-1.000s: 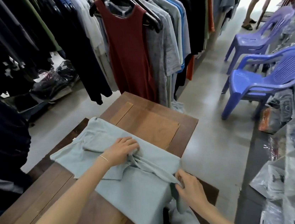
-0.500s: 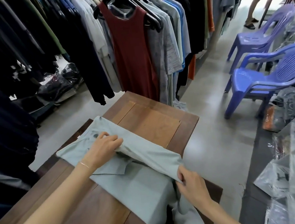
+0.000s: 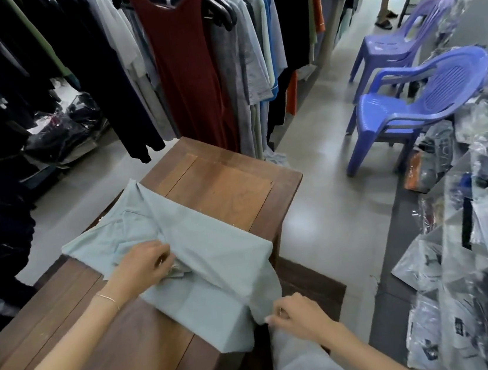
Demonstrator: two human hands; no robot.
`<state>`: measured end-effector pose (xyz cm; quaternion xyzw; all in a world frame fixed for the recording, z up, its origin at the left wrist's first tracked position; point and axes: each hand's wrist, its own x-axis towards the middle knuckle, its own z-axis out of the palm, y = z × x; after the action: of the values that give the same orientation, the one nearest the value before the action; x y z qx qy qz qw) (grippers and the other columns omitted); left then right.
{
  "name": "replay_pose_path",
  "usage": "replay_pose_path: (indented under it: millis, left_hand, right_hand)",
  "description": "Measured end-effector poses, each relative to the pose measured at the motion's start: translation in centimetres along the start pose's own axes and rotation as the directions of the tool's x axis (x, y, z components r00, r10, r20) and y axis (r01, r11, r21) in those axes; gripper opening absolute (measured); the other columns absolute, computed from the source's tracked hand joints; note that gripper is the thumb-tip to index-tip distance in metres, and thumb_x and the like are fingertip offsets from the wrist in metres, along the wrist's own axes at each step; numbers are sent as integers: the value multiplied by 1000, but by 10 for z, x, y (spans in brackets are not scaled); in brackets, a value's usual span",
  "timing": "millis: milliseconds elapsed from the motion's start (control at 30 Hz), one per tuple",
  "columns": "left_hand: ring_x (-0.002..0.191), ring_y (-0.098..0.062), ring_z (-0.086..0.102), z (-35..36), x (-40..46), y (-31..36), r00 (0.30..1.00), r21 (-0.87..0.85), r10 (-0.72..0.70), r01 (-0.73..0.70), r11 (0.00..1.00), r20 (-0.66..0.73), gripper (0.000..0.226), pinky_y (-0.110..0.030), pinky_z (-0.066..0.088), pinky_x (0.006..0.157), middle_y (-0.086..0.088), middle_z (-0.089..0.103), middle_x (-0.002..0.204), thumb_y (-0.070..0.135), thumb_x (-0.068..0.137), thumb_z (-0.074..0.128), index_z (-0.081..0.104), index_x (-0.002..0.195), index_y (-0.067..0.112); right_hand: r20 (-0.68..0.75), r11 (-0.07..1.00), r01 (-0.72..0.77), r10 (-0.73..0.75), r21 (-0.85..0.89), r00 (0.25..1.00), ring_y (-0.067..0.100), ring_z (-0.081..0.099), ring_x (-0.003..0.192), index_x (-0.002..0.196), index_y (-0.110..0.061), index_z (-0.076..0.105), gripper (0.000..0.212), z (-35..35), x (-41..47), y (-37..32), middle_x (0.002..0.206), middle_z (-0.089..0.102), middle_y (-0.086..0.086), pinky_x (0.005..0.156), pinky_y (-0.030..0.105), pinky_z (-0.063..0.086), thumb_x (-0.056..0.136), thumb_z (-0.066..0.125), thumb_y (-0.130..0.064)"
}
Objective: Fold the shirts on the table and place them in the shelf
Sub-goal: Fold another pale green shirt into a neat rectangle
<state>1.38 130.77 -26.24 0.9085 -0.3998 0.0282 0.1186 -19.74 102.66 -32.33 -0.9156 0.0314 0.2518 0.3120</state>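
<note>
Left hand [image 3: 145,266] pinches a fold of the shirt [image 3: 214,250] at its middle. Right hand [image 3: 296,316] pinches the shirt's corner hanging off the tabletop [image 3: 230,186] edge.

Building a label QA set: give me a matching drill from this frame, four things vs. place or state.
Things:
1. shirt
2. left hand
3. right hand
4. near chair

Place or state:
A. pinches the shirt's edge at the table's near right side
B. stands on the floor right of the table
C. lies partly folded on the table
D. grips bunched cloth at the shirt's middle

Pairs: 1-C, 2-D, 3-A, 4-B
</note>
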Motion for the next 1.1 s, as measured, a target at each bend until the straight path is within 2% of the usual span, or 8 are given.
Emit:
replay_pose_path:
  millis: [200, 400, 500, 633, 767, 833, 967, 1100]
  left_hand:
    - [90, -18, 57, 29, 11, 12, 999, 15, 44, -44, 999, 16, 34, -33, 47, 72, 3, 62, 101, 44, 89, 43, 65, 102, 22]
    - [74, -14, 53, 39, 9, 21, 996, -65, -57, 62, 996, 70, 36, -30, 42, 66, 8, 54, 82, 47, 89, 37, 63, 89, 22]
    - [74, -12, 48, 33, 8, 19, 967, -135, -243, 253, 958, 81, 20, -30, 40, 64, 11, 48, 78, 36, 94, 47, 59, 88, 21]
    - [78, -13, 54, 33, -6, 6, 827, -267, -562, 540, 798, -7, 6, -34, 44, 66, 9, 55, 84, 24, 93, 54, 57, 90, 28]
    - [89, -24, 59, 30, -18, -14, 478, -541, -870, 703, 462, -122, 14, -39, 49, 81, -1, 56, 95, 21, 93, 56, 64, 102, 14]
    - [96, -27, 58, 27, -25, -23, 357, -588, -928, 730, 348, -106, 22, -42, 50, 83, -7, 61, 102, 25, 94, 55, 64, 109, 12]
    - [97, -30, 55, 30, -32, -39, 285, -546, -958, 800, 249, -20, 31, -39, 47, 80, -7, 65, 92, 38, 90, 60, 67, 106, 12]
    - [86, -21, 52, 22, -20, -36, 190, -584, -982, 795, 163, -16, 23, -35, 47, 71, 1, 59, 79, 43, 84, 67, 67, 81, 20]
  right_hand:
    - [-258, 992, -20, 51, 121, 965, 2, 52, 58, 87, -24, 56, 14, -26, 10, 5, 66, 56, -13, 49, 16, 32, 97, 52, -33]
    - [-357, 980, 109, -44, 164, 933, 8, 56, 66, 95, -19, 60, 14, -46, 32, -17, 72, 56, -12, 60, 29, 48, 96, 51, -29]
    - [-336, 978, 153, -97, 144, 937, 6, 57, 67, 92, -20, 60, 11, -53, 51, -31, 75, 59, -11, 63, 29, 49, 95, 52, -27]
    - [-269, 968, 235, -203, 90, 941, 2, 51, 59, 89, -22, 60, 9, -67, 78, -49, 64, 53, -17, 60, 21, 40, 94, 54, -25]
    - [-198, 952, 306, -298, 9, 934, 5, 59, 69, 90, -20, 65, 13, -89, 118, -64, 76, 65, -9, 65, 32, 52, 93, 56, -28]
    - [-150, 937, 348, -349, -32, 925, 6, 62, 73, 90, -20, 66, 13, -103, 145, -72, 80, 68, -6, 69, 35, 54, 93, 57, -30]
    - [-52, 901, 418, -426, -115, 903, 6, 61, 75, 92, -22, 66, 13, -139, 201, -101, 85, 69, -8, 68, 31, 53, 93, 56, -31]
    - [11, 871, 468, -472, -149, 881, 12, 63, 77, 87, -21, 64, 11, -169, 265, -138, 82, 69, -6, 72, 37, 53, 89, 55, -27]
